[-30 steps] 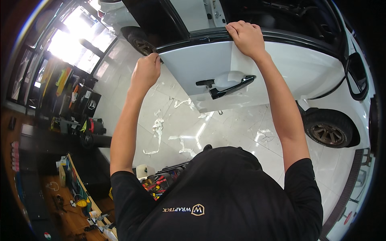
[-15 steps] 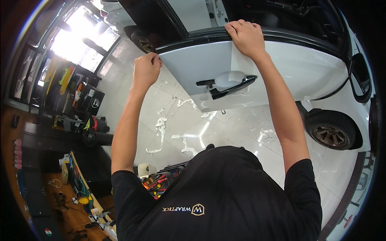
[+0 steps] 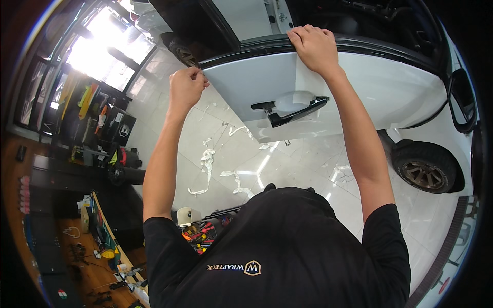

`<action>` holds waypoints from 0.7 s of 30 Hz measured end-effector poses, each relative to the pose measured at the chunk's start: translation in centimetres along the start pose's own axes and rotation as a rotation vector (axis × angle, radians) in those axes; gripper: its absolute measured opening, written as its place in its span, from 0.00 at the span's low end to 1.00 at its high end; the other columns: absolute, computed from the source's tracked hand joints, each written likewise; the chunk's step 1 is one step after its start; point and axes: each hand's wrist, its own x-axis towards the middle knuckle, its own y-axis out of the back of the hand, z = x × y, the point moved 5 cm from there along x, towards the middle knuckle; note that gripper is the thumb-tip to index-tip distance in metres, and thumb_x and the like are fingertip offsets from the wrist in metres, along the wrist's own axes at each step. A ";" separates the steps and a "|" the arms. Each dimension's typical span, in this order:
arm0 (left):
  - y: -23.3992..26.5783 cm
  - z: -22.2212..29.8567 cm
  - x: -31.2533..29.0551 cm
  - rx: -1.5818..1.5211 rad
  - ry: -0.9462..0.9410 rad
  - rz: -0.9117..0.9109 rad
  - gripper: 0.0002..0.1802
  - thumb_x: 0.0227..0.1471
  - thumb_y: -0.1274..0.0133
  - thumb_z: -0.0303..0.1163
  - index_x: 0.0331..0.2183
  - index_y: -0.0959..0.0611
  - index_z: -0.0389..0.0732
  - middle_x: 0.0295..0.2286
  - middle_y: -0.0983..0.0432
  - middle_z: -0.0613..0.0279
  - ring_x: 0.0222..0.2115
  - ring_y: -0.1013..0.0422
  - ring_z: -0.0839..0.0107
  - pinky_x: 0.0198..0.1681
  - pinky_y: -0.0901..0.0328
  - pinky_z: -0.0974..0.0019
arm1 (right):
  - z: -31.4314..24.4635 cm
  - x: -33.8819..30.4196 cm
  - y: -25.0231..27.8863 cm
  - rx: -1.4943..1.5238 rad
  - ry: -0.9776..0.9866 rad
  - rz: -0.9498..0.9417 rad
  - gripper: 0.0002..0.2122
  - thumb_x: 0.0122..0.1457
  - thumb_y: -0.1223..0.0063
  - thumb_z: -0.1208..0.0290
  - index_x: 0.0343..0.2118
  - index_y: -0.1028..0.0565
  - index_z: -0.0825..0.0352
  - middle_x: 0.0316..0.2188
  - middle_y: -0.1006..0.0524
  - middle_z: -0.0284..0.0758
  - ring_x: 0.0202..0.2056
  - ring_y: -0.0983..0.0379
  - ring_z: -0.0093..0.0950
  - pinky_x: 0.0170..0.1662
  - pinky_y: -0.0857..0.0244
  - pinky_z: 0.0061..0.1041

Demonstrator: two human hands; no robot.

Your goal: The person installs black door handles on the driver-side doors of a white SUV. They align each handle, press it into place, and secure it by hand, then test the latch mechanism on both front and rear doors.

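A white car door point(image 3: 382, 95) stands open in front of me, with a black door handle point(image 3: 300, 112) on its outer face. The part toward its rear edge looks greyer, bounded by a straight upright line. My right hand point(image 3: 317, 50) lies over the top of the door, its fingers curled onto the black window trim point(image 3: 359, 45). At the door's upper rear corner is my left hand point(image 3: 186, 88), closed in a pinch. Whatever is between those fingertips is too small to make out.
Crumpled white strips point(image 3: 207, 163) litter the tiled floor below the door. A tray of tools point(image 3: 200, 236) stands near my left side, and a cluttered workbench point(image 3: 97, 262) is farther left. A wheel point(image 3: 423, 172) and side mirror point(image 3: 462, 100) are at the right.
My left hand has shifted very slightly left, away from the door's corner. The right hand stays in place on the door's top edge.
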 end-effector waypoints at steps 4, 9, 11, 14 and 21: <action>0.1 -0.2 0.1 -0.140 0.122 -0.045 0.13 0.57 0.50 0.25 0.31 0.14 0.26 0.24 0.16 0.53 0.26 0.17 0.69 0.32 0.22 0.68 | 0.1 0.0 0.0 -0.013 0.009 0.009 0.22 0.70 0.61 0.50 0.42 0.17 0.59 0.38 0.19 0.36 0.44 0.23 0.36 0.58 0.41 0.44; 0.5 -0.6 0.5 -0.239 0.214 -0.080 0.13 0.56 0.49 0.25 0.31 0.13 0.26 0.24 0.16 0.52 0.26 0.17 0.68 0.33 0.21 0.69 | -0.1 0.0 -0.2 -0.065 -0.032 -0.084 0.20 0.71 0.61 0.49 0.46 0.19 0.56 0.41 0.20 0.30 0.47 0.24 0.32 0.61 0.44 0.40; 0.3 -0.3 0.6 -0.202 0.219 -0.083 0.13 0.55 0.49 0.25 0.31 0.13 0.26 0.24 0.16 0.52 0.26 0.17 0.68 0.33 0.21 0.69 | 0.0 0.0 -0.2 -0.066 -0.033 -0.076 0.20 0.71 0.61 0.50 0.46 0.19 0.56 0.41 0.20 0.30 0.47 0.24 0.32 0.61 0.44 0.40; 0.3 -0.4 0.7 -0.184 0.220 -0.082 0.13 0.55 0.49 0.25 0.31 0.13 0.26 0.25 0.16 0.52 0.26 0.17 0.68 0.33 0.21 0.69 | 0.1 0.0 -0.1 -0.071 -0.032 -0.077 0.20 0.71 0.61 0.50 0.46 0.19 0.56 0.41 0.20 0.31 0.47 0.25 0.32 0.61 0.44 0.40; 0.2 -0.5 0.6 -0.180 0.205 -0.130 0.14 0.59 0.51 0.27 0.34 0.15 0.25 0.29 0.16 0.50 0.29 0.17 0.66 0.36 0.21 0.69 | 0.0 0.0 0.1 -0.051 -0.027 -0.064 0.20 0.71 0.61 0.50 0.46 0.19 0.56 0.40 0.20 0.31 0.46 0.25 0.33 0.60 0.44 0.40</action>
